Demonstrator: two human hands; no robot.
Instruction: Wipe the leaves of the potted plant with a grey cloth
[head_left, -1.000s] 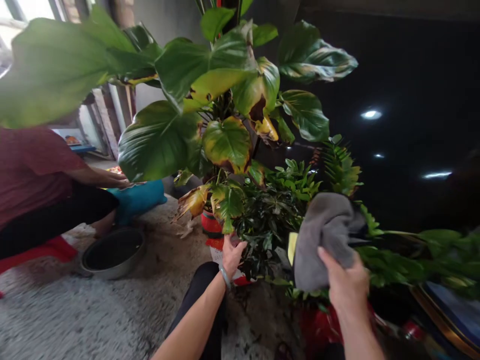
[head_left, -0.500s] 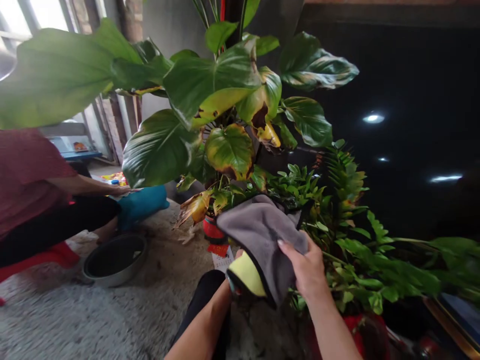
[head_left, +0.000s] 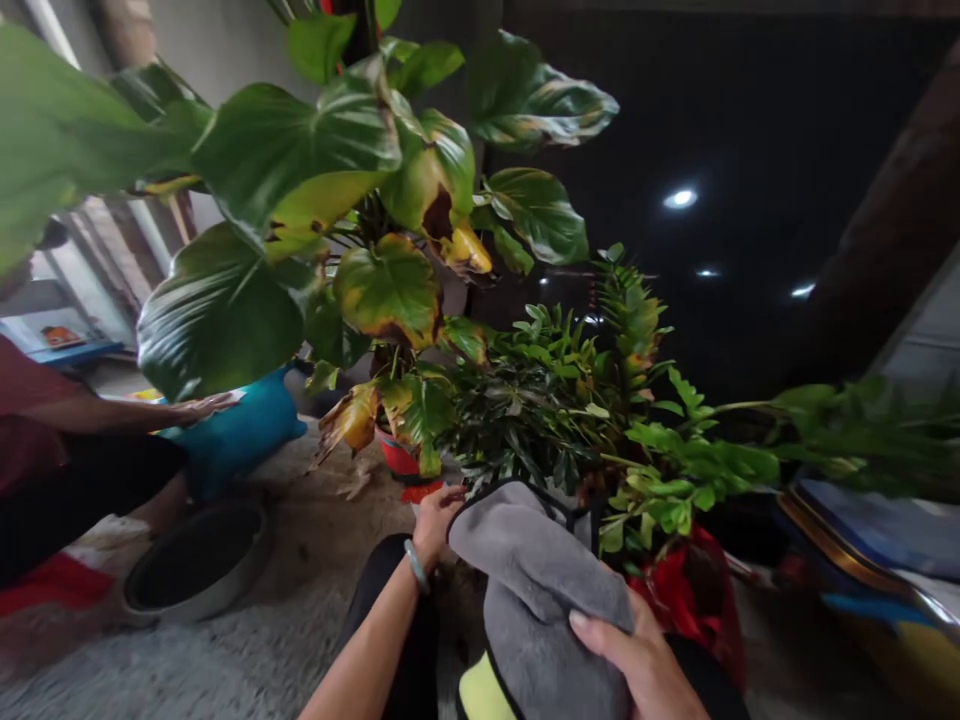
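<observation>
My right hand (head_left: 637, 665) is closed on a grey cloth (head_left: 544, 600) with a yellow underside, low in the middle of the view. My left hand (head_left: 435, 515), with a bracelet on its wrist, reaches under the dark small-leaved plant (head_left: 525, 415); its fingers pinch the cloth's top edge. Behind it stands a tall plant with big, partly yellowed leaves (head_left: 300, 200) in a red pot (head_left: 397, 460).
Another person in a dark red top (head_left: 30, 420) sits at the left with a hand on a blue object (head_left: 232, 435). A metal bowl (head_left: 195, 560) lies on the rough concrete floor. A red pot (head_left: 690, 590) stands right of the cloth. Leafy stems (head_left: 750, 460) stretch to the right.
The camera swung right. My right hand brought the cloth down and toward me. My left hand has come out from under the cloth.
</observation>
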